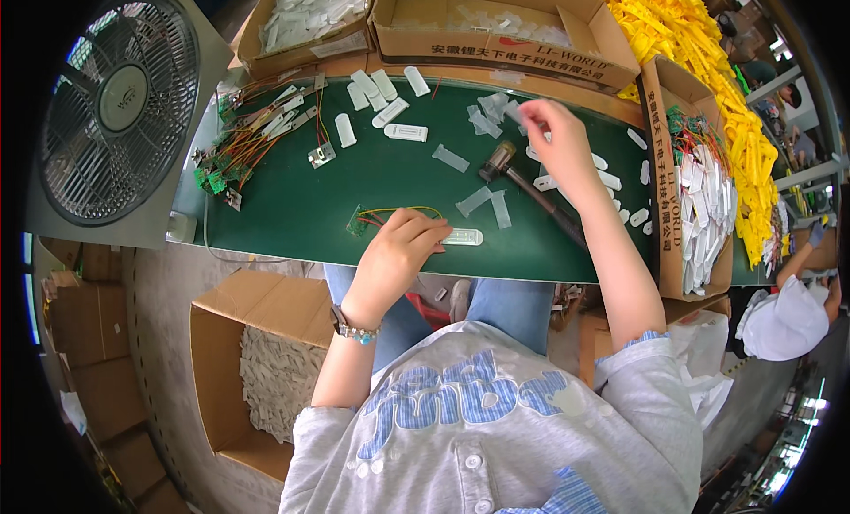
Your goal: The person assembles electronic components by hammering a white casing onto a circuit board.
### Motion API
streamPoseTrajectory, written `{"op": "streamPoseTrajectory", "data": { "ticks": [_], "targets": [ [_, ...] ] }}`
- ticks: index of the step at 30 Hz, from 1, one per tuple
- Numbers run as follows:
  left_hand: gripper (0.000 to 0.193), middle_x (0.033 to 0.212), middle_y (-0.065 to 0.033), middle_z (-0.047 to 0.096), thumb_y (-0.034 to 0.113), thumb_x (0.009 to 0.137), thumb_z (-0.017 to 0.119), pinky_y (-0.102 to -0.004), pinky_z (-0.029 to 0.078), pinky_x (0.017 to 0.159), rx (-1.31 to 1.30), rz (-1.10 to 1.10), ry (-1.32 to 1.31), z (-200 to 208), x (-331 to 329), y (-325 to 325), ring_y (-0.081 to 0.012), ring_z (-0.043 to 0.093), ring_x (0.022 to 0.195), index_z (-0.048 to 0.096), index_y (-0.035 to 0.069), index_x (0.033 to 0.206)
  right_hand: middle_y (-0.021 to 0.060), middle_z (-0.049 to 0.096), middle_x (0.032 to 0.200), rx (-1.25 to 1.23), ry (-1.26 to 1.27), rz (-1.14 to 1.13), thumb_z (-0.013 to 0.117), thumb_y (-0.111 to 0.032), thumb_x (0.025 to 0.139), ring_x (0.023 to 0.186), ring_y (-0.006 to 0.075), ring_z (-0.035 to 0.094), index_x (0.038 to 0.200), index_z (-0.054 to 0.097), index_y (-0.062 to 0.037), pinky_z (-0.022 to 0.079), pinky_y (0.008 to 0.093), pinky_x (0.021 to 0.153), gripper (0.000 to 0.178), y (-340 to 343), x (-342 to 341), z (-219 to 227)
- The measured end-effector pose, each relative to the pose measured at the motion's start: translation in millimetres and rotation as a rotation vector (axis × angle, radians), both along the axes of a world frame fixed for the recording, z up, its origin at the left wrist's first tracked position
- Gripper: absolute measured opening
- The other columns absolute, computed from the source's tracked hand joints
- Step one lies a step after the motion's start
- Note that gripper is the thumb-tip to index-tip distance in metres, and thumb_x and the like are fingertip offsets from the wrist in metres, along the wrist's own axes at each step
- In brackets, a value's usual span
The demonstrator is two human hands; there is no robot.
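Near the front edge of the green table, my left hand (pixel 400 248) has its fingers closed on a small white plastic housing (pixel 464 237); its right end sticks out past my fingertips. Red and yellow wires run from under that hand to a green circuit board (pixel 357 222) on its left. Farther back, my right hand (pixel 556 142) pinches a translucent plastic strip (pixel 514 113) between thumb and fingers. Beside it lie several similar clear strips (pixel 484 123) and a hammer (pixel 529 189) with a dark handle, partly hidden by my right forearm.
White housings (pixel 390 113) lie at the back of the table, others under my right arm. Wired circuit boards (pixel 235 164) are heaped at left, near a large fan (pixel 124 102). Cardboard boxes (pixel 513 58) line the back; another box (pixel 670 195) with wired white parts stands right, beside yellow pieces (pixel 682 45).
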State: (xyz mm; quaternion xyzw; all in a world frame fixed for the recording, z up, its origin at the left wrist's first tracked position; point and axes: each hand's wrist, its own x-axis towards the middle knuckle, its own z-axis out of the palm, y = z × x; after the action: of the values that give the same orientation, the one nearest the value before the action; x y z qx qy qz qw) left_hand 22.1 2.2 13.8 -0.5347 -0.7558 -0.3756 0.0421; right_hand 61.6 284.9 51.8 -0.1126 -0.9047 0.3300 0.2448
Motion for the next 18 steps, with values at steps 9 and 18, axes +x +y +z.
{"op": "streamPoseTrajectory", "data": {
  "ticks": [9, 18],
  "targets": [
    [0.034, 0.107, -0.0038, 0.069, 0.005, 0.071, 0.076, -0.0365, 0.054, 0.084, -0.016, 0.02, 0.012, 6.9, 3.8, 2.0, -0.0252, 0.061, 0.097, 0.071, 0.006, 0.105, 0.0105, 0.065, 0.098, -0.076, -0.168, 0.306, 0.07, -0.003, 0.085, 0.087, 0.0292, 0.065, 0.105, 0.07, -0.0027, 0.054, 0.0368, 0.077, 0.02, -62.3, 90.9, -12.3],
    [0.033, 0.109, -0.0039, 0.069, 0.005, 0.072, 0.076, -0.0369, 0.053, 0.084, -0.034, 0.032, 0.021, 6.1, 3.8, 0.2, -0.0261, 0.06, 0.099, 0.071, 0.004, 0.105, 0.0051, 0.065, 0.1, 0.16, -0.019, 0.254, 0.073, 0.002, 0.077, 0.089, 0.0263, 0.061, 0.103, 0.071, -0.0035, 0.051, 0.0384, 0.079, 0.027, -82.2, 108.1, -32.8]
  ]
}}
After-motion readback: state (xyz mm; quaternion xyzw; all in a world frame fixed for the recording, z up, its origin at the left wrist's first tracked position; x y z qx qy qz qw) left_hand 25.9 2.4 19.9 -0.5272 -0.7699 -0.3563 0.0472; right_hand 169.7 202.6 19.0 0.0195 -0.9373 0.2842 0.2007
